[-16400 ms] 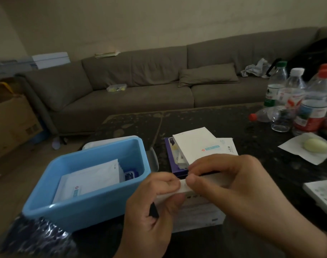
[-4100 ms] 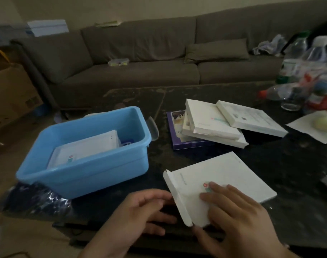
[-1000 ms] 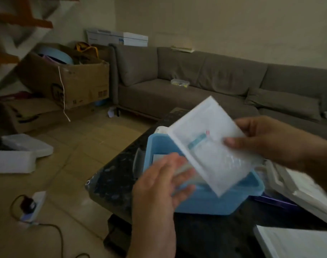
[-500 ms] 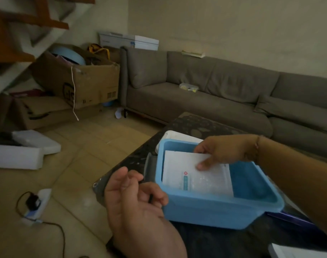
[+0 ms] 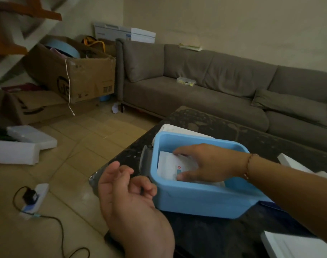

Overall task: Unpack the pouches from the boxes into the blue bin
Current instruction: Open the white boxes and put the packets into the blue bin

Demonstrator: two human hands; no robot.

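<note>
Pouch [image 5: 170,165], centre frame: I press it flat into the blue bin [image 5: 196,198] with my spread right hand [image 5: 201,162]; release seems next. Left hand [image 5: 129,198] hangs empty, fingers loosely curled.

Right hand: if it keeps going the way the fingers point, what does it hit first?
Probably the far-left inner wall of the blue bin. The right hand lies flat on the white pouch inside, fingers pointing left toward that wall. How big the gap is, I cannot tell.
</note>
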